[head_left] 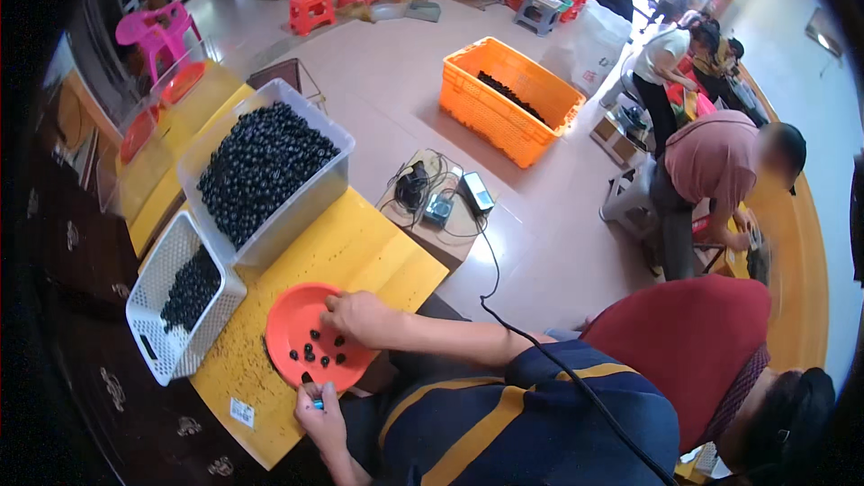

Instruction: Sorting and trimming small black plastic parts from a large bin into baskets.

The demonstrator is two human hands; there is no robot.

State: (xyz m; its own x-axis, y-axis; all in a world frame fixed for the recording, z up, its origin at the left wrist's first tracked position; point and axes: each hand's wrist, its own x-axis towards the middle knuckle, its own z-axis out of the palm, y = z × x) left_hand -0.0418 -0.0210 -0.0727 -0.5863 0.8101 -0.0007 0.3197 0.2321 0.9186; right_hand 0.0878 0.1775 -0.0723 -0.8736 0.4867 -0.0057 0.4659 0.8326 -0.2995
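Note:
An orange-red plastic basin (288, 328) sits on the yellow tabletop, with several dark round nut-like pieces (310, 353) scattered in it. Over the basin's upper right side is my right hand (360, 319), its fingers curled together; whatever they pinch is hidden. My left hand (321, 416) is at the basin's lower rim, closed around a small blue item (317, 405) whose kind I cannot make out. A dark piece (307, 378) shows at the tips of its thumb and fingers.
A clear bin (337, 171) heaped with dark round pieces and a white perforated basket (166, 364) stand beyond the basin. Dark crumbs litter the yellow table (360, 252). A cable runs from devices on a box (436, 238) across my arm. An orange crate (486, 130) and co-workers (711, 157) are farther off.

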